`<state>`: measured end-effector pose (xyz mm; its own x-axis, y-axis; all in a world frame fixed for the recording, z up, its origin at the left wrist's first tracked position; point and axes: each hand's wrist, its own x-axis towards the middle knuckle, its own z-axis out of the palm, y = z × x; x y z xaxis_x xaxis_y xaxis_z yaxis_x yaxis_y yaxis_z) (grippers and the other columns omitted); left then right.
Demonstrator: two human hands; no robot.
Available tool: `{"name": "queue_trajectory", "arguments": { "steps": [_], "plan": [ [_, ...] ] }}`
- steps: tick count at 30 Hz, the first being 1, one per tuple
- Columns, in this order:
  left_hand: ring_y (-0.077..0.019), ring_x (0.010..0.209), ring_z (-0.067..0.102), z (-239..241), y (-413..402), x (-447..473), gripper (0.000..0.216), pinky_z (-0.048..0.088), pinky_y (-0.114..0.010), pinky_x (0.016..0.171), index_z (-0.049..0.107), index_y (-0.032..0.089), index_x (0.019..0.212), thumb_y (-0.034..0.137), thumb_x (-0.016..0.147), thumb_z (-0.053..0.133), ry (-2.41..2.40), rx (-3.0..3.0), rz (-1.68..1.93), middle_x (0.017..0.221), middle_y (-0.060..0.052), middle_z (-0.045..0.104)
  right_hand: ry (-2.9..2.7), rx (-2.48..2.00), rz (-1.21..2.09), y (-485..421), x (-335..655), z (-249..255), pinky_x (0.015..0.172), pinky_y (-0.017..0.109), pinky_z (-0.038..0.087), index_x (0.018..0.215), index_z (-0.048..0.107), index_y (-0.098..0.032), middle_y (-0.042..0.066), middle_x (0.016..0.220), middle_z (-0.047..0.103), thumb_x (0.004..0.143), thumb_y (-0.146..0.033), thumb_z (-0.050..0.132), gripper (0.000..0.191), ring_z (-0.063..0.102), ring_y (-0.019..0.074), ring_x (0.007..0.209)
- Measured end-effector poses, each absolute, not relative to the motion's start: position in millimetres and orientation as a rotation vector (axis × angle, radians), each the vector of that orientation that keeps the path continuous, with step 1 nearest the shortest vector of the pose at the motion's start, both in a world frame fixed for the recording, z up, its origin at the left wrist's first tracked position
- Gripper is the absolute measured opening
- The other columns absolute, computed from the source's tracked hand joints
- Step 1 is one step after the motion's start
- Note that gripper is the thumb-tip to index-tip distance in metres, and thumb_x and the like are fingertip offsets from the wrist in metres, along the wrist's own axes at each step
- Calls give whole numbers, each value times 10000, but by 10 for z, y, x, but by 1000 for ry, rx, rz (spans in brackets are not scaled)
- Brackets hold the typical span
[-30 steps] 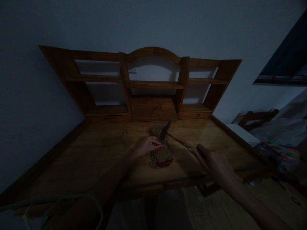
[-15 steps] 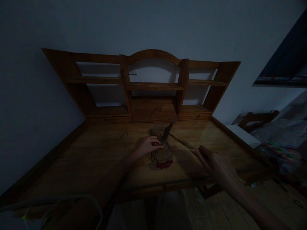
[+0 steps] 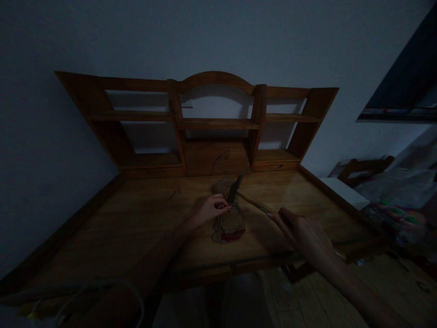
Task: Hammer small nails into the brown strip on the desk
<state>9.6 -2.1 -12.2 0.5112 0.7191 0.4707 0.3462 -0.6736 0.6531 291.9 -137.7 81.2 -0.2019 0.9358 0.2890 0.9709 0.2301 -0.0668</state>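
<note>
My right hand is wrapped round the wooden handle of a hammer. The hammer's dark metal head is tilted and hangs close to the fingertips of my left hand. Those fingertips are pinched together over a rough brown piece that lies on the wooden desk. A red strip shows along the near edge of the brown piece. Whatever sits in the pinch is too small and dark to make out.
A wooden shelf unit stands along the back of the desk. Two thin dark slivers lie left of the brown piece. Beyond the right edge are a white box, a wooden chair and plastic bags.
The hammer head has come slightly down and left, closer to my left fingertips. My left hand keeps its pinch over the brown piece. The whole view has shifted a little.
</note>
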Motion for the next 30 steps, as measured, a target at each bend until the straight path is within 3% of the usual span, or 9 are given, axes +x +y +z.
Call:
{"name": "queue_trajectory", "arguments": {
  "steps": [14,21,30],
  "plan": [
    [-113,644,534,-31,-69,71,309,372,-214,553,720,149,693,424,812,641,933,2256,952,670,-14,568,-2302,-1750,-237,-1395,2859,782,481,271,271,847,573,-229,34,597,689,967,-489,350,363,680,235,556],
    [-130,704,585,-20,-75,86,261,416,-212,581,761,174,831,408,815,647,849,2185,968,758,-47,643,-2291,-1790,-311,-1409,2879,864,477,272,241,837,565,-233,33,593,691,966,-465,363,333,674,235,546],
    [-129,671,570,-45,-64,70,246,394,-214,556,767,178,833,398,806,661,941,2229,949,726,-46,645,-2323,-1779,-323,-1431,2842,996,474,268,212,812,571,-228,32,578,678,972,-463,343,364,666,220,540]
  ]
}}
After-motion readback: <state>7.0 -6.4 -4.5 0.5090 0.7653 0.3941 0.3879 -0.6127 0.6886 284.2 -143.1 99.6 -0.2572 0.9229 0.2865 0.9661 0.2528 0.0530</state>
